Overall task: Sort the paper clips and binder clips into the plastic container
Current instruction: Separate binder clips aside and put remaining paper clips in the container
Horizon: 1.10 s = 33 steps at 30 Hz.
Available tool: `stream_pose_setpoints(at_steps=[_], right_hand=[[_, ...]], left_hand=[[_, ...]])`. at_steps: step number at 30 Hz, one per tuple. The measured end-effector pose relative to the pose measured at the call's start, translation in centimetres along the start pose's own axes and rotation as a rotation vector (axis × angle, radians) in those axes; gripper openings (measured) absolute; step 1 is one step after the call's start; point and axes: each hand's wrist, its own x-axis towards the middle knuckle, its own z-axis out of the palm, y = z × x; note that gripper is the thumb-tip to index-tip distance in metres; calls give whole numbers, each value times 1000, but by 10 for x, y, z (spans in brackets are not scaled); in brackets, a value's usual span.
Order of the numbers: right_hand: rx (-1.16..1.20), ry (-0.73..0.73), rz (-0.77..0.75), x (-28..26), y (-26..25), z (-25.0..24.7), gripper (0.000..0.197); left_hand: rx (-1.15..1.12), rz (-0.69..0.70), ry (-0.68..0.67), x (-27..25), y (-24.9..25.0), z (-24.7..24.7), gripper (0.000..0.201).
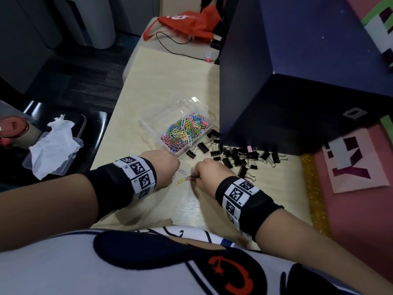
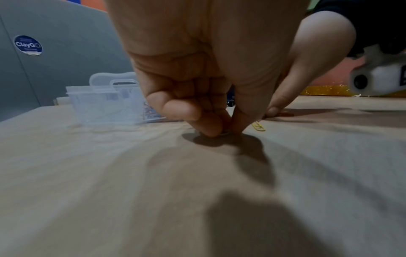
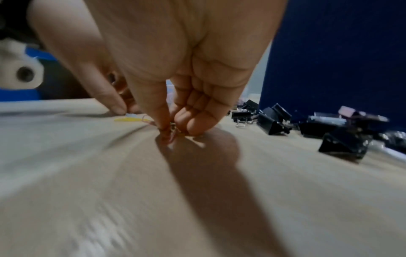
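Note:
A clear plastic container (image 1: 204,109) on the table holds a heap of coloured paper clips (image 1: 185,133). Black binder clips (image 1: 234,156) lie scattered to its right, seen close in the right wrist view as binder clips (image 3: 274,123). My left hand (image 2: 224,132) is down on the table, thumb and fingers pinching a pale paper clip (image 1: 182,171). Just to its right, my right hand (image 3: 171,132) pinches a reddish paper clip (image 1: 192,177) against the table. A yellow paper clip (image 1: 180,181) lies loose between the two hands.
A tall dark blue box (image 1: 276,81) stands right behind the binder clips. A second plastic box with crumpled tissue (image 1: 53,145) sits on a black stool to the left. An orange bag (image 1: 189,22) and a cable lie at the far end of the table.

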Motion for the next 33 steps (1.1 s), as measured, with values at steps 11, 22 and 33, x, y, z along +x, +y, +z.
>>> stream_pose_setpoints(at_steps=[11,22,33], right_hand=[[-29,-64,43,1,0,-7,32],[393,399,135,18,-5,-82,17],[-127,-215,222,-8,-3,-28,24]], left_hand=[[-59,50,87,-1,-3,2,16],[-425,-13,532,0,-36,-47,16],[9,130,84,-5,1,-9,34]])
